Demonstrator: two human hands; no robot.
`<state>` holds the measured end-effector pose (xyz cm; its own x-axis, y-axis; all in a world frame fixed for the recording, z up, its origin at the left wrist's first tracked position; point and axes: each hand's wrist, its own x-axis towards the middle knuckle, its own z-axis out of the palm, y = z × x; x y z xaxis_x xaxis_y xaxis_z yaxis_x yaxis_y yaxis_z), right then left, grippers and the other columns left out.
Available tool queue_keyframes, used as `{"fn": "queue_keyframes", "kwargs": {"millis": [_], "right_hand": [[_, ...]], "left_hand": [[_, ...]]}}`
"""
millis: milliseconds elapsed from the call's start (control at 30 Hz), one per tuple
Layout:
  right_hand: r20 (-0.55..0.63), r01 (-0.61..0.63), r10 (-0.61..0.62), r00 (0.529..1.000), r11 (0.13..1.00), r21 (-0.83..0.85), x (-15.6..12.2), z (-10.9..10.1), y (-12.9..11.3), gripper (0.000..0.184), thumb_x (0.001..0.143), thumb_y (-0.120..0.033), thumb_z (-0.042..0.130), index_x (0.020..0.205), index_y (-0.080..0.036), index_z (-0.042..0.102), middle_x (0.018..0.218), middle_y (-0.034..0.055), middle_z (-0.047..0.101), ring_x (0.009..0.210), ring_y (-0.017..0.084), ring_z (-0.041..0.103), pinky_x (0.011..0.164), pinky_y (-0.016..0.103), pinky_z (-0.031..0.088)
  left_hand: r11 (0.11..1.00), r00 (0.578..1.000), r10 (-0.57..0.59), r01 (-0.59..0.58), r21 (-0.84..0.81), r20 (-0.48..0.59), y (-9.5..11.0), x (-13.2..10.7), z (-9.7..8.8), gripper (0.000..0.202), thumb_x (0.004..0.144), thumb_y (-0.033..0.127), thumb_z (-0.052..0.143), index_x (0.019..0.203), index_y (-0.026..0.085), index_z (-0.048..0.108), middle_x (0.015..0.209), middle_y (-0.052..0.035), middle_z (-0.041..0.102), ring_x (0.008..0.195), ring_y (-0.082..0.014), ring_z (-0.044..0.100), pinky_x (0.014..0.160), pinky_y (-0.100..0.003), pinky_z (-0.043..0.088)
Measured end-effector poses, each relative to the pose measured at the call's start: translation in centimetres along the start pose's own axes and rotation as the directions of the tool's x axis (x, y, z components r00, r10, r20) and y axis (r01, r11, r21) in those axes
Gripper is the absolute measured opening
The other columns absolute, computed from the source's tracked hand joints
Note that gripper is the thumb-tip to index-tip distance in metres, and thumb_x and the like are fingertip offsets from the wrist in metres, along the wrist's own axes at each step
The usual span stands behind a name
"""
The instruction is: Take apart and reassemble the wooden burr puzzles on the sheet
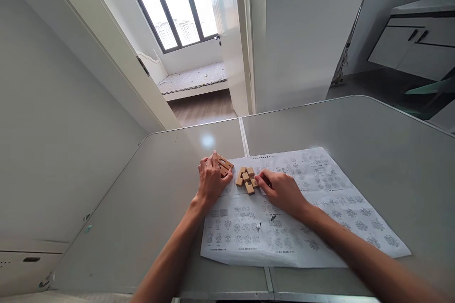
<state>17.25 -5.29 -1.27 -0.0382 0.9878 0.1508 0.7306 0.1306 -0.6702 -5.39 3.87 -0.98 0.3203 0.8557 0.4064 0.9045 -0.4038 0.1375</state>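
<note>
My left hand (pixel 209 180) curls around notched wooden puzzle pieces (pixel 226 163) at the paper's upper left edge, fingers behind and thumb in front. They lie side by side and part of them is hidden by the hand. Just to their right, a small cluster of light wooden puzzle pieces (pixel 246 177) rests on the sheet, some crossing over others. My right hand (pixel 282 190) comes from the right with its fingers closed, thumb and forefinger pinching at the cluster's right-hand piece (pixel 254 183). Beneath both hands lies a large printed instruction sheet (pixel 305 232) covered in line diagrams.
Small dark-and-light scraps (pixel 259 226) lie on the sheet near its middle. The grey table (pixel 149 213) has a metal seam (pixel 243 137) down its centre. Beyond it stand an open door (pixel 231 33), a bed (pixel 195 77) and a window; white cabinets (pixel 408 47) are at the right.
</note>
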Motion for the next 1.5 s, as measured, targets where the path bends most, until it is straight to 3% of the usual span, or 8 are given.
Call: {"fn": "queue_keyframes", "kwargs": {"millis": [200, 400, 533, 700, 867, 1067, 1267, 1500], "right_hand": [[-0.004, 0.006, -0.006, 1.0, 1.0, -0.012, 0.04, 0.1, 0.09, 0.033, 0.105, -0.041, 0.04, 0.081, -0.024, 0.053, 0.064, -0.0009, 0.065, 0.06, 0.019, 0.059, 0.06, 0.028, 0.031], [-0.003, 0.013, -0.013, 1.0, 1.0, 0.011, -0.06, 0.11, 0.07, 0.033, 0.105, -0.042, 0.04, 0.081, -0.024, 0.052, 0.062, -0.0026, 0.063, 0.058, 0.017, 0.058, 0.06, 0.027, 0.032], [-0.009, 0.017, -0.017, 1.0, 1.0, 0.003, -0.07, 0.19, 0.2, 0.033, 0.105, -0.042, 0.04, 0.08, -0.024, 0.052, 0.06, -0.0028, 0.061, 0.057, 0.017, 0.057, 0.06, 0.027, 0.032], [-0.007, 0.021, -0.021, 1.0, 1.0, -0.002, -0.03, 0.28, 0.37, 0.032, 0.106, -0.042, 0.04, 0.081, -0.024, 0.053, 0.062, -0.0025, 0.062, 0.058, 0.018, 0.057, 0.059, 0.027, 0.032], [-0.003, 0.009, -0.009, 1.0, 1.0, -0.005, -0.02, 0.28, 0.36, 0.033, 0.105, -0.042, 0.04, 0.082, -0.024, 0.054, 0.062, -0.0026, 0.062, 0.057, 0.018, 0.056, 0.059, 0.027, 0.032], [-0.007, 0.017, -0.017, 1.0, 1.0, -0.009, 0.02, 0.31, 0.44, 0.033, 0.105, -0.042, 0.04, 0.083, -0.024, 0.056, 0.062, -0.0016, 0.063, 0.058, 0.018, 0.057, 0.06, 0.028, 0.032], [-0.011, 0.018, -0.018, 1.0, 1.0, -0.013, -0.02, 0.41, 0.56, 0.033, 0.105, -0.043, 0.041, 0.083, -0.024, 0.057, 0.063, -0.0013, 0.064, 0.059, 0.018, 0.059, 0.059, 0.027, 0.033], [-0.005, 0.028, -0.028, 1.0, 1.0, -0.001, -0.05, 0.36, 0.54, 0.034, 0.105, -0.043, 0.04, 0.083, -0.024, 0.057, 0.063, -0.0009, 0.065, 0.058, 0.018, 0.059, 0.059, 0.027, 0.034]], "left_hand": [[0.999, 0.999, 0.038, -0.038, -0.016, -0.007, 0.15, 0.01, -0.06, 0.078, 0.091, 0.042, 0.065, 0.157, 0.013, 0.036, 0.142, -0.0192, 0.058, 0.129, -0.0391, 0.046, 0.108, -0.053, 0.044], [0.997, 0.999, 0.043, -0.044, -0.064, -0.027, 0.12, -0.07, 0.14, 0.081, 0.092, 0.042, 0.064, 0.159, 0.01, 0.032, 0.131, -0.0186, 0.063, 0.125, -0.0376, 0.048, 0.107, -0.052, 0.046], [0.996, 1.0, 0.021, -0.021, -0.082, -0.002, 0.11, -0.14, 0.17, 0.08, 0.09, 0.042, 0.065, 0.156, 0.008, 0.037, 0.13, -0.0189, 0.064, 0.123, -0.0365, 0.05, 0.106, -0.05, 0.049], [0.997, 1.0, 0.02, -0.019, -0.078, 0.007, -0.02, -0.21, 0.16, 0.071, 0.089, 0.04, 0.065, 0.151, 0.014, 0.044, 0.138, -0.0174, 0.06, 0.125, -0.0359, 0.051, 0.108, -0.05, 0.047], [0.999, 1.0, -0.003, 0.002, -0.043, -0.014, -0.02, -0.34, 0.12, 0.071, 0.09, 0.055, 0.064, 0.147, 0.018, 0.046, 0.138, -0.0164, 0.058, 0.127, -0.0358, 0.051, 0.108, -0.05, 0.044], [0.989, 0.992, -0.126, 0.124, 0.078, 0.015, -0.06, -0.3, -0.08, 0.087, 0.08, 0.082, 0.059, 0.133, 0.013, 0.053, 0.126, -0.0191, 0.058, 0.12, -0.0383, 0.052, 0.101, -0.051, 0.043], [0.988, 0.989, -0.141, 0.137, 0.076, 0.051, -0.07, 0.03, -0.19, 0.069, 0.082, 0.077, 0.059, 0.119, 0.018, 0.06, 0.119, -0.0158, 0.056, 0.116, -0.0351, 0.053, 0.1, -0.047, 0.043], [0.99, 0.988, -0.137, 0.136, 0.025, 0.074, -0.13, 0.15, -0.15, 0.073, 0.083, 0.074, 0.061, 0.129, 0.018, 0.057, 0.121, -0.0161, 0.053, 0.118, -0.0354, 0.051, 0.102, -0.048, 0.043]]}}
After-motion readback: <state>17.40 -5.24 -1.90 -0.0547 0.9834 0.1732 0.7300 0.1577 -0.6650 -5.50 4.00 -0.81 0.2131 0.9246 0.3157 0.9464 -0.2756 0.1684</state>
